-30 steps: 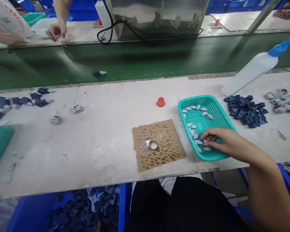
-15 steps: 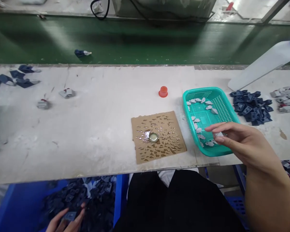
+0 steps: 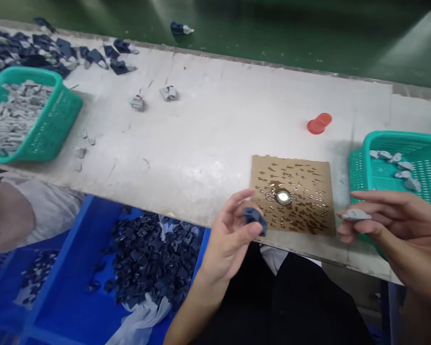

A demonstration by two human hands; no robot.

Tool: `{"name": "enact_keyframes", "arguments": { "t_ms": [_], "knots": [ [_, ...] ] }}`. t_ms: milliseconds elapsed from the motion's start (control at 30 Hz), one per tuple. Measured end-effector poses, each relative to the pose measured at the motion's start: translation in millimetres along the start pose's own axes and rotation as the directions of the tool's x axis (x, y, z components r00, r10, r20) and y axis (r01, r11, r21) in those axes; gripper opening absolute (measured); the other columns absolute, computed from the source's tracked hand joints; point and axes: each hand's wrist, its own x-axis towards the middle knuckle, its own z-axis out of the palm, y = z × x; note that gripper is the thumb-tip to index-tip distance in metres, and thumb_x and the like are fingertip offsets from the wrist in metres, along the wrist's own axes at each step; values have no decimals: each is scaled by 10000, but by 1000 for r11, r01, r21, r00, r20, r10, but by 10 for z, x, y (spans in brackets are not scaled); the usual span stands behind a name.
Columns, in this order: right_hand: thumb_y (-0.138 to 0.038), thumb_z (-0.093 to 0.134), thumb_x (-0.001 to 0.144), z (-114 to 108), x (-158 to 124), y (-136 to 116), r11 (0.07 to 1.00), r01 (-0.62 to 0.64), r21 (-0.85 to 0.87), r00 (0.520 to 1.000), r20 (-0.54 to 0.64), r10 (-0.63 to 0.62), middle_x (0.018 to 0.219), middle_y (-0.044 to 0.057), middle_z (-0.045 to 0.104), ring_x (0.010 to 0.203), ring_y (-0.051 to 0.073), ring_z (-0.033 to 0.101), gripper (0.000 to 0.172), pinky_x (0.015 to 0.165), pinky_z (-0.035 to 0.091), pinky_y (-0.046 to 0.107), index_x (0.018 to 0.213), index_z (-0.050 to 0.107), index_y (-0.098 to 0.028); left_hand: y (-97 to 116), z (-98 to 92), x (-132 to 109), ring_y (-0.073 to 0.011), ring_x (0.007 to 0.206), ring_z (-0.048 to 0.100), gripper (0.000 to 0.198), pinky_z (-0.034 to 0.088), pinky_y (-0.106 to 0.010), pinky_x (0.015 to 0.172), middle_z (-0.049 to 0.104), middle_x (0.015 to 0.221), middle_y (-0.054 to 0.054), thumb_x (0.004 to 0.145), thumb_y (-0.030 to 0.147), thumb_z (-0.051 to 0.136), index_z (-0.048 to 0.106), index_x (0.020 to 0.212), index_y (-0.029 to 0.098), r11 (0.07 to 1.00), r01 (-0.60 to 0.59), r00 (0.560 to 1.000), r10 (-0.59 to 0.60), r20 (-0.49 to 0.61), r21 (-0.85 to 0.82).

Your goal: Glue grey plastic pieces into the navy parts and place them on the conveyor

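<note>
My left hand (image 3: 228, 237) is raised in front of the table edge, pinching a small dark blue plastic part (image 3: 254, 217) between thumb and fingers. My right hand (image 3: 388, 225) holds a small flat grey piece (image 3: 355, 215) in its fingertips, just in front of the green basket (image 3: 359, 167) at the right, which holds several more grey pieces. Between the hands lies a brown cardboard square (image 3: 293, 194) covered with glossy glue marks and a metal bottle cap (image 3: 283, 196).
A blue bin (image 3: 75, 282) full of dark blue parts sits below the table at the left. A second green basket (image 3: 53, 129) of grey pieces stands far left, dark parts (image 3: 39, 50) behind it. A red cap (image 3: 319, 123) lies on the white table (image 3: 201, 129). Another person's arm (image 3: 7, 220) is at left.
The view swung left and down. My left hand came up from the blue bin with a dark blue part. My right hand lifted a grey piece out of the right basket.
</note>
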Motion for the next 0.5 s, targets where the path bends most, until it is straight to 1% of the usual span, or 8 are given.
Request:
{"name": "enact_keyframes", "arguments": {
  "t_ms": [33,67,100,167,233,267,367,500],
  "knots": [
    [-430,757,961,70,15,-47,997,0,-79,1000,-29,-2,901,-20,808,732,221,779,262,618,643,345,1217,744,-381,-29,33,15,-76,794,624,426,531,-151,749,694,840,21,676,261,997,833,1066,307,1000,-1,1000,1,-7,0],
    [-417,760,967,136,39,-96,980,50,-192,997,-46,-60,924,-30,817,794,222,791,219,655,638,348,1183,749,-386,-49,52,13,-76,796,631,369,535,-154,763,707,842,20,678,242,993,843,1011,289,1000,-1,1000,1,-14,4],
    [-385,758,977,198,74,-144,937,155,-312,984,-31,-173,934,-36,821,830,214,792,165,674,624,345,1143,759,-379,-60,59,-2,-77,797,641,313,541,-159,770,725,850,17,689,225,984,850,967,278,1000,0,1000,1,-17,9],
    [-253,769,972,304,167,-219,790,427,-439,895,80,-439,950,-25,822,837,183,771,152,679,582,325,1101,769,-335,-64,46,-49,-81,821,671,268,552,-162,788,759,882,17,720,177,955,856,946,283,1000,-12,1000,12,-20,17],
    [-104,796,919,387,269,-254,683,601,-416,788,162,-594,953,12,813,842,169,740,250,694,552,316,1099,764,-274,-53,12,-93,-87,894,701,296,563,-165,838,783,944,20,753,130,922,854,986,300,1000,-20,1000,21,-19,21],
    [-48,805,889,419,314,-257,666,638,-388,761,184,-622,965,35,806,857,175,727,305,713,544,325,1114,760,-249,-45,-7,-108,-90,931,711,312,566,-169,866,789,972,21,769,115,907,851,1007,308,1000,-19,1000,20,-15,17],
    [28,816,833,485,399,-238,656,687,-313,726,241,-644,999,69,788,908,215,714,439,771,547,374,1180,753,-232,-23,-57,-127,-99,964,713,319,572,-194,921,784,987,18,804,93,872,848,1035,312,999,-30,1000,30,5,24],
    [73,764,846,539,402,-247,685,685,-248,726,308,-614,1052,87,787,972,243,730,448,819,560,406,1182,752,-222,-6,-109,-121,-121,939,674,296,584,-221,900,732,983,-8,777,106,895,864,1002,296,991,-89,996,88,15,102]
  ]
}}
